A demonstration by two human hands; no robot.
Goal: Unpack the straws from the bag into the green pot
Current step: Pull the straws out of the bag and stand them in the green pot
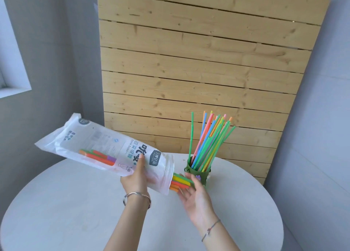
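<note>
Bag (pixel 106 146): tilted, mouth lower right, above white table (pixel 75 203).
Left hand (pixel 137 176): clamps bag.
Right hand (pixel 195 193): spread, palm up, under protruding straws (pixel 180 181).
Green pot (pixel 198 174): far right, holding upright straws.

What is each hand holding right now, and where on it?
The left hand grips the straw bag near its open lower end. The right hand is open, palm up under the straw ends sliding out; it grips nothing.

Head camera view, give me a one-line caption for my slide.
Left hand tilts the straw bag so straws slide toward the open right hand, beside the green pot.
</note>
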